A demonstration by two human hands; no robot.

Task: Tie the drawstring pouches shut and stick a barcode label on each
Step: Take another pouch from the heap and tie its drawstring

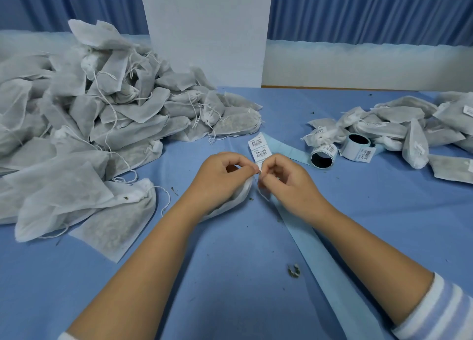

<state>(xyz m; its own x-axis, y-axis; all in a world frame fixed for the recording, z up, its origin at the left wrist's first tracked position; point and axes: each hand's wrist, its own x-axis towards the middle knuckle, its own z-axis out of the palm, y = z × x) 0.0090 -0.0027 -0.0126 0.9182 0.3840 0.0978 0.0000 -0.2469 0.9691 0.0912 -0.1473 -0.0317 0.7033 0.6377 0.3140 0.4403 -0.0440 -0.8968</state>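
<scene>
While the pouch [239, 198] lies on the table [230, 283], the left hand [225, 178] and right hand [285, 182] each pinch its drawstring [263, 195].

Heaped white drawstring pouches [102, 114]: non-woven fabric, matt, faintly fibrous, thin enough to show grey-green fill.
White drawstring pouch at centre [239, 197]: same matt fabric.
Thin white drawstring [265, 196]: fine cord, dull.
Blue table cover [230, 275]: non-woven cloth, matt, lightly creased.
Pale blue liner strip [322, 252]: smooth coated paper, slight sheen.
White barcode labels [258, 147]: matt paper, printed black.
Two label rolls [323, 158]: wound paper, smooth.
Blue pleated curtain [371, 9]: cloth, soft sheen.
Striped sleeve [440, 314]: soft knit.
</scene>
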